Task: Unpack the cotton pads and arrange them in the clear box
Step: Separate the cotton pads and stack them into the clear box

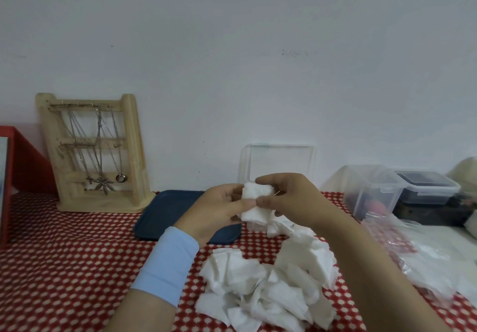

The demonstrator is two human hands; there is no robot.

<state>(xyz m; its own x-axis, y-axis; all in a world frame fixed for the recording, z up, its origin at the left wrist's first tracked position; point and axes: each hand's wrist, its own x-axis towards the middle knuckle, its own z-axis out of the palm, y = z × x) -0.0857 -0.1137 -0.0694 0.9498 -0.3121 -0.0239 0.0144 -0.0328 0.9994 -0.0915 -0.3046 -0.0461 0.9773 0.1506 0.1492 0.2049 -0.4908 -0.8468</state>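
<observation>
Table (pixel 438 313) draped in red-and-white dotted cloth (pixel 64 254), wooden necklace stand (pixel 134 151) set back left, dark blue lid (pixel 167 210) beside it, cotton pads (pixel 258 293) heaped in front, plastic wrapper (pixel 426 254) at right.

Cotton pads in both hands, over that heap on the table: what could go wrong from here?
1. The held pads are only pinched at their edges by the fingers of the left hand and right hand, so some may slip out.
2. The right forearm passes close by the loose pile; a careless sweep could scatter it.
</observation>
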